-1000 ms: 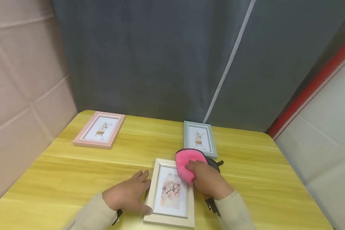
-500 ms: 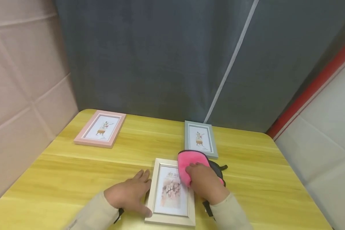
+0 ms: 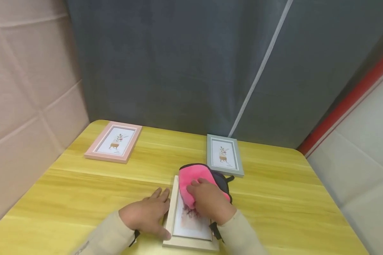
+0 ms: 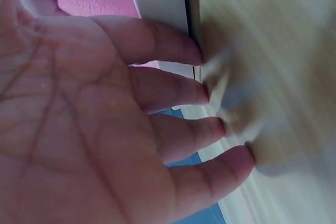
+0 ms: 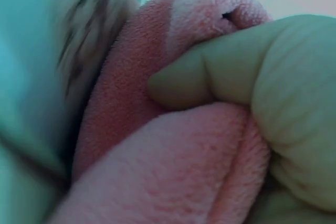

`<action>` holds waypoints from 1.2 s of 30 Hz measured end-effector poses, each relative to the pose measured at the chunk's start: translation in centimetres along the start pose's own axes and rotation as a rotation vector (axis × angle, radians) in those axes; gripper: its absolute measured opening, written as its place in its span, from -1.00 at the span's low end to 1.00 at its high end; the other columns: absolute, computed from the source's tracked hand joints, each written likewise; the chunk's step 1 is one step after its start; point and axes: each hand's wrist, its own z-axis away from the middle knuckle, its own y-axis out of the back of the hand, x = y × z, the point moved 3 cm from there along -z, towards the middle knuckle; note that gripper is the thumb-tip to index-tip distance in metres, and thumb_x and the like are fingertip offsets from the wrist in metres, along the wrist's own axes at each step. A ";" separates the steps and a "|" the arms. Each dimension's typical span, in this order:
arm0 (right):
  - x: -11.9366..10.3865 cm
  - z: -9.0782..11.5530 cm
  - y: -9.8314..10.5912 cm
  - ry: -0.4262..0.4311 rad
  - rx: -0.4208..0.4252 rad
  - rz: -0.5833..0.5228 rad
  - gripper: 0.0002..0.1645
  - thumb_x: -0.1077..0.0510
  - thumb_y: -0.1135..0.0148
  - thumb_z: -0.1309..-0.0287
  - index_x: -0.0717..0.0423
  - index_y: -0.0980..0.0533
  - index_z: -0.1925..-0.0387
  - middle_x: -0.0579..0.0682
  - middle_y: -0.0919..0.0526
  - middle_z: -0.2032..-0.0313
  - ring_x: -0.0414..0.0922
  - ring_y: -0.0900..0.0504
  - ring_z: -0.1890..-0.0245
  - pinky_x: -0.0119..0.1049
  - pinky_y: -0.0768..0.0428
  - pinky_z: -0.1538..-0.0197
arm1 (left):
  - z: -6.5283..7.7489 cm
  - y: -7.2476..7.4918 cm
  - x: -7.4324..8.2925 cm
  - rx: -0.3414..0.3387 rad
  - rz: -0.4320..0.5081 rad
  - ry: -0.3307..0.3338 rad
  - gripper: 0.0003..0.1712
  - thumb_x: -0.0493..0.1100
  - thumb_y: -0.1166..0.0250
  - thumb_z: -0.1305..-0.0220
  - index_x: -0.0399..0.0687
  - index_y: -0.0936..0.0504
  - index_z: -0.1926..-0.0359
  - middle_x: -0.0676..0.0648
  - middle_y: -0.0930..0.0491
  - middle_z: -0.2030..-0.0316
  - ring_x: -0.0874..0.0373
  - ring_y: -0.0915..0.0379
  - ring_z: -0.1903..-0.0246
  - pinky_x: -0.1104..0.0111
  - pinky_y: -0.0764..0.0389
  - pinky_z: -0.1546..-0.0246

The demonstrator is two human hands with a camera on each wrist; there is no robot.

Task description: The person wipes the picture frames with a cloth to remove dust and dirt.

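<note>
A cream picture frame with a blossom print lies face up near the table's front edge. My right hand grips a bunched pink cloth with a dark grey side and a loop, pressing it on the frame's upper part. Folds of the fluffy cloth fill the right wrist view, the thumb pushed into them. At the frame's left side rests my left hand, fingers fairly straight, thumb by the lower left corner. Its fingertips reach down to the tabletop in the left wrist view. The cloth hides the frame's top right.
A pink picture frame lies at the table's back left. Behind the cloth, a grey-blue picture frame lies near the back edge. The yellow wood-grain table meets a dark grey curtain at the back, with pale walls on both sides.
My right hand has slid the cloth leftward from the frame's right edge over its upper part and print. The left hand keeps its place beside the frame.
</note>
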 end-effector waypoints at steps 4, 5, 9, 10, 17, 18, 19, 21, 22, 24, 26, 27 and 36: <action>-0.3 -0.5 -0.2 -0.036 -0.052 -0.067 -0.48 0.20 -0.39 -0.10 -0.06 -0.59 -0.14 -0.01 -0.55 -0.25 0.03 -0.38 -0.33 -0.03 -0.43 -0.28 | -0.1 0.0 0.1 -0.002 0.009 -0.001 0.16 0.31 -0.52 0.12 -0.37 -0.38 -0.35 -0.36 -0.04 -0.47 -0.35 0.16 -0.45 -0.14 -0.19 -0.33; -0.2 -0.5 -0.1 -0.050 -0.061 -0.088 -0.44 0.20 -0.37 -0.12 -0.07 -0.57 -0.20 -0.02 -0.53 -0.26 0.03 -0.37 -0.35 -0.02 -0.41 -0.30 | -0.1 0.0 0.1 0.000 0.017 -0.004 0.16 0.31 -0.52 0.12 -0.38 -0.38 -0.35 -0.37 -0.04 -0.47 -0.35 0.17 -0.45 -0.13 -0.18 -0.34; 0.7 0.1 0.4 -0.086 -0.046 -0.141 -0.44 0.24 -0.34 -0.14 -0.06 -0.57 -0.22 -0.04 -0.57 -0.23 0.00 -0.40 -0.33 -0.02 -0.39 -0.32 | -0.1 0.0 0.2 0.020 0.058 -0.008 0.17 0.27 -0.56 0.15 -0.41 -0.38 -0.33 -0.40 -0.03 -0.47 -0.38 0.17 -0.44 -0.11 -0.13 -0.37; 1.1 0.3 0.6 -0.094 -0.040 -0.148 -0.45 0.25 -0.34 -0.14 -0.05 -0.58 -0.20 -0.04 -0.59 -0.20 0.00 -0.43 -0.31 -0.02 -0.40 -0.31 | -0.1 0.0 0.2 0.025 0.065 -0.009 0.18 0.26 -0.57 0.17 -0.42 -0.38 -0.33 -0.41 -0.03 -0.46 -0.39 0.17 -0.44 -0.11 -0.12 -0.37; 4.2 2.2 1.8 -0.208 -0.026 -0.212 -0.79 0.36 -0.27 -0.06 -0.05 -0.57 0.44 -0.13 -0.55 0.47 -0.12 -0.49 0.40 -0.19 -0.52 0.20 | -0.1 -0.1 0.1 0.027 0.076 0.005 0.22 0.24 -0.59 0.19 -0.47 -0.35 -0.33 -0.42 -0.01 -0.46 -0.41 0.18 -0.44 -0.14 -0.10 -0.36; 4.6 2.3 1.9 -0.228 -0.032 -0.219 -0.75 0.36 -0.25 -0.06 -0.07 -0.52 0.51 -0.13 -0.49 0.52 -0.13 -0.44 0.45 -0.20 -0.47 0.26 | -0.1 -0.1 0.1 0.025 0.073 0.005 0.22 0.25 -0.59 0.19 -0.48 -0.35 -0.33 -0.42 -0.01 -0.46 -0.40 0.18 -0.44 -0.13 -0.11 -0.36; 5.0 2.5 1.9 -0.251 -0.041 -0.230 -0.72 0.37 -0.23 -0.07 -0.07 -0.48 0.55 -0.12 -0.46 0.55 -0.12 -0.42 0.47 -0.21 -0.44 0.28 | -0.1 -0.1 0.1 0.025 0.070 0.006 0.22 0.25 -0.59 0.19 -0.48 -0.35 -0.33 -0.42 0.00 -0.47 -0.40 0.18 -0.44 -0.14 -0.11 -0.36; 5.4 2.6 1.8 -0.285 -0.062 -0.244 -0.70 0.36 -0.22 -0.11 -0.07 -0.46 0.58 -0.10 -0.44 0.57 -0.13 -0.41 0.47 -0.21 -0.43 0.29 | 0.0 -0.1 0.1 0.026 0.067 0.007 0.22 0.26 -0.58 0.19 -0.48 -0.35 -0.33 -0.42 0.00 -0.47 -0.41 0.17 -0.44 -0.14 -0.12 -0.36; 5.4 2.6 1.8 -0.299 -0.075 -0.255 -0.70 0.36 -0.21 -0.12 -0.07 -0.45 0.59 -0.09 -0.44 0.57 -0.13 -0.41 0.48 -0.21 -0.43 0.29 | 0.0 -0.1 0.1 0.027 0.066 0.007 0.22 0.26 -0.58 0.19 -0.47 -0.36 -0.32 -0.42 0.00 -0.47 -0.41 0.17 -0.44 -0.14 -0.12 -0.36; 5.2 2.4 1.6 -0.313 -0.092 -0.260 -0.71 0.33 -0.22 -0.15 -0.05 -0.45 0.59 -0.07 -0.44 0.59 -0.13 -0.41 0.49 -0.22 -0.43 0.31 | 0.0 0.0 0.1 0.028 0.064 0.005 0.21 0.26 -0.58 0.19 -0.47 -0.36 -0.32 -0.42 0.00 -0.46 -0.41 0.17 -0.44 -0.14 -0.12 -0.36; 4.8 2.2 1.6 -0.315 -0.096 -0.247 -0.72 0.31 -0.23 -0.14 -0.03 -0.44 0.60 -0.06 -0.44 0.60 -0.12 -0.40 0.51 -0.24 -0.42 0.33 | 0.1 0.0 0.1 0.028 0.070 0.004 0.21 0.25 -0.58 0.18 -0.47 -0.36 -0.32 -0.43 0.00 -0.46 -0.42 0.18 -0.43 -0.14 -0.11 -0.36; 4.5 2.1 1.5 -0.312 -0.092 -0.233 -0.72 0.30 -0.24 -0.14 -0.03 -0.44 0.61 -0.06 -0.43 0.62 -0.12 -0.40 0.52 -0.25 -0.42 0.34 | 0.1 0.0 0.1 0.028 0.072 0.004 0.20 0.25 -0.58 0.18 -0.47 -0.36 -0.32 -0.43 0.01 -0.46 -0.42 0.18 -0.43 -0.14 -0.11 -0.36; 1.9 1.2 0.8 -0.211 0.017 -0.047 -0.74 0.25 -0.36 -0.02 -0.02 -0.47 0.63 -0.13 -0.41 0.61 -0.13 -0.35 0.51 -0.25 -0.46 0.32 | 0.2 0.1 0.2 0.028 0.039 -0.006 0.19 0.26 -0.55 0.17 -0.43 -0.37 -0.33 -0.41 -0.01 -0.46 -0.41 0.16 -0.43 -0.13 -0.11 -0.36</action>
